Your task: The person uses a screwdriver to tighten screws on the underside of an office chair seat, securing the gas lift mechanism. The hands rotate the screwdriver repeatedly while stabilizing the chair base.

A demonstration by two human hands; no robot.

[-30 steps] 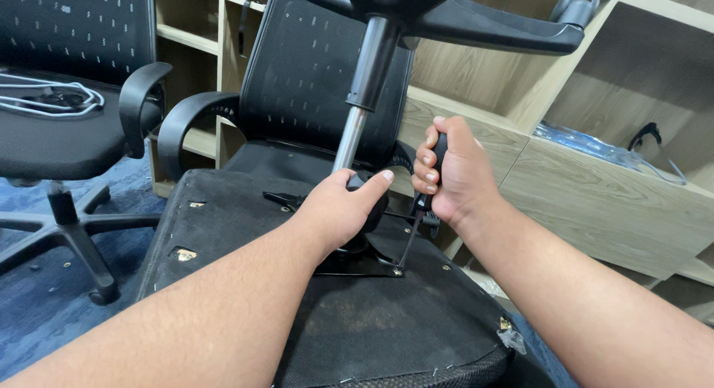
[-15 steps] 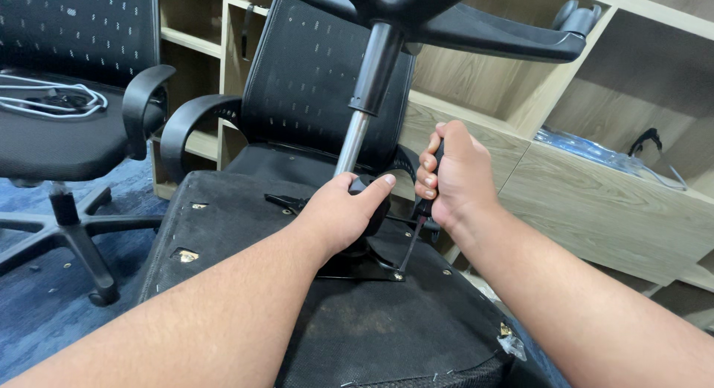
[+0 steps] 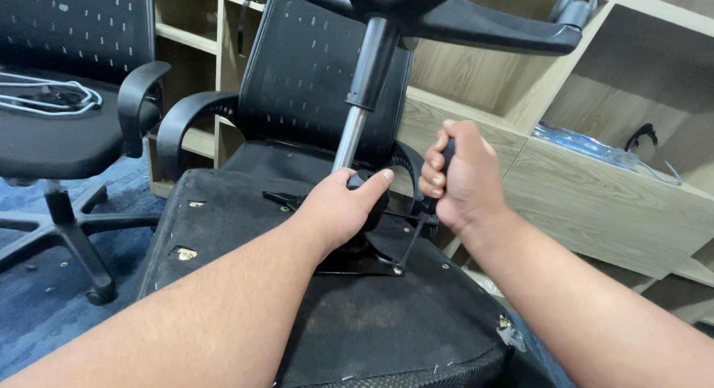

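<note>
Under right hand (image 3: pixel 461 176), screwdriver (image 3: pixel 416 235)

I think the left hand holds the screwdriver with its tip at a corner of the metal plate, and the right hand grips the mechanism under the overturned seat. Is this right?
Not quite: the head view shows the hands swapped. The right hand holds the screwdriver; the left hand grips the mechanism.

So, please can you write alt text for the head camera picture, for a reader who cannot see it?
A person's right hand grips a black-handled screwdriver with its tip at the black metal plate under an upturned black office chair seat. The left hand holds the black mechanism at the foot of the silver gas cylinder. Other black chairs and wooden shelves stand behind.
</note>
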